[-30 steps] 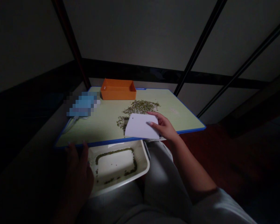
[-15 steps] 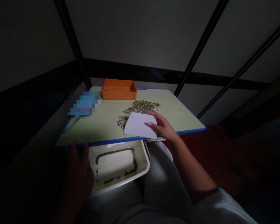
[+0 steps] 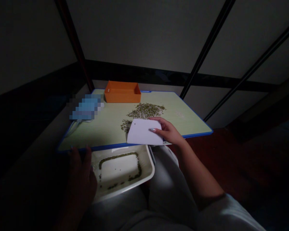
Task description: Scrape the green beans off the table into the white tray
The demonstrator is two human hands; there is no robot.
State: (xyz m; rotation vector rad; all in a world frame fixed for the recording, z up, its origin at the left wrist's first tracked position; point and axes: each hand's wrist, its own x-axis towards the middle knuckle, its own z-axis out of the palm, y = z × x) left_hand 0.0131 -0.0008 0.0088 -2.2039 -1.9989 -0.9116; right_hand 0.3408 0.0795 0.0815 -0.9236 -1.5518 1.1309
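Observation:
My right hand (image 3: 167, 130) grips a flat white plastic scraper (image 3: 143, 133) with a small hole in one corner, thumb on top. The scraper is at the near edge of a pale green tabletop (image 3: 188, 118) with a blue rim. Small green beans or seeds (image 3: 146, 110) lie scattered just beyond it. Under that edge, over my lap, sits a white basin (image 3: 148, 162) with more of the green grains along its floor edges. My left hand (image 3: 83, 179), in deep shadow, holds the basin's left side, with fingertips reaching up to the table edge.
An orange open box (image 3: 122, 95) stands at the back of the table. At the left lies a blurred-out blue object (image 3: 86, 107) with a pale cord (image 3: 73, 126). Panelled walls (image 3: 139, 35) rise behind, and a dark red floor (image 3: 221, 157) shows at the right.
My right hand has drawn the scraper slightly toward me, so it now overlaps the table's near edge. My left hand and the basin have stayed put.

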